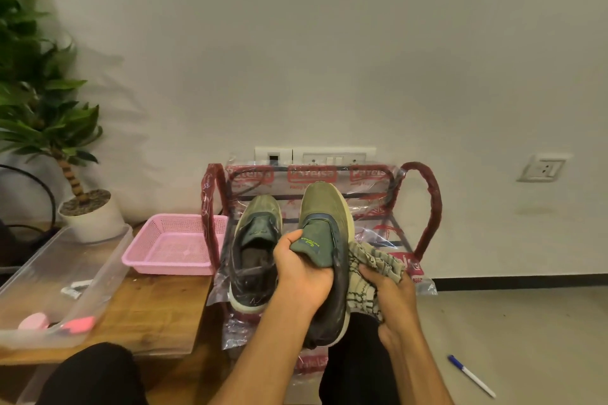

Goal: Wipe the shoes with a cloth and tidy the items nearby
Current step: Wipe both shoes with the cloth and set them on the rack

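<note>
Left hand (302, 270) pinches the tongue of the raised shoe (324, 207); the forearm hides part of its heel. Right hand (391, 299) grips the cloth (371, 261) against the shoe's right side, fingertips buried in the folds. Second shoe (260, 227) rests on the plastic-wrapped rack (427, 194). Box (108, 260), cut off at left, holds pink items and a small white object, indistinct. Basket (164, 268) sits on the table (158, 306), just beside the rack. Pen (470, 375) lies on open floor at right.

Shoe (260, 217) on rack (431, 200), basket (164, 268) left, seemingly touching rack
</note>
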`<action>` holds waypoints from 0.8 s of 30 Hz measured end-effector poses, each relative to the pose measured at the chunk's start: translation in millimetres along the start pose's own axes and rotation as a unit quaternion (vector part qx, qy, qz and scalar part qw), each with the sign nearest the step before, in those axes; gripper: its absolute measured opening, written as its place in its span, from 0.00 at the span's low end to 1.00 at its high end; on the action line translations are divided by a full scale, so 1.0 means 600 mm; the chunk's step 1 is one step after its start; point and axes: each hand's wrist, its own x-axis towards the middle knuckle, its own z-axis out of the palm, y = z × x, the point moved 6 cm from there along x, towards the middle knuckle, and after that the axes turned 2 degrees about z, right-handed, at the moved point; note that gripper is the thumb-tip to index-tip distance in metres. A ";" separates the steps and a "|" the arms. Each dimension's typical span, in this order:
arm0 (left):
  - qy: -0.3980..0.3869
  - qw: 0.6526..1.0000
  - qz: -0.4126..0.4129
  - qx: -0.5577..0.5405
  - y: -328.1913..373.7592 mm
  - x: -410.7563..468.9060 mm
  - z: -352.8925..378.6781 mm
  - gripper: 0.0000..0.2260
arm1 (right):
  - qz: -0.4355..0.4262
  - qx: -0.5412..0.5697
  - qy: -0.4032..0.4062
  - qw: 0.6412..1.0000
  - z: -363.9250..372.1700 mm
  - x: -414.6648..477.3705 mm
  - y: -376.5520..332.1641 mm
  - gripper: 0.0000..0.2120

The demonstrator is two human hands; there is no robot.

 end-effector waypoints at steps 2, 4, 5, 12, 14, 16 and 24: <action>0.013 1.000 -0.002 -0.012 -0.004 0.026 0.000 0.13 | 0.003 0.003 0.006 1.000 -0.004 0.019 0.001 0.12; 0.028 0.999 0.006 -0.019 -0.006 0.055 -0.003 0.13 | 0.003 -0.002 0.007 1.000 -0.004 0.035 0.005 0.13; 0.036 0.999 0.013 -0.019 -0.006 0.070 -0.005 0.12 | 0.006 -0.009 0.006 1.000 -0.004 0.041 0.008 0.13; 0.058 0.998 0.032 -0.016 -0.003 0.137 -0.003 0.09 | 0.006 -0.048 0.001 0.999 -0.006 0.065 0.017 0.13; 0.066 0.997 0.037 -0.010 -0.001 0.152 -0.002 0.11 | 0.002 -0.055 0.003 0.999 -0.008 0.071 0.015 0.12; 0.074 0.996 0.044 -0.001 0.002 0.162 -0.005 0.13 | -0.004 -0.059 0.003 0.998 -0.008 0.074 0.012 0.12; 0.131 0.986 0.005 0.107 0.001 0.154 0.002 0.15 | -0.017 -0.064 0.010 0.998 -0.001 0.083 0.009 0.12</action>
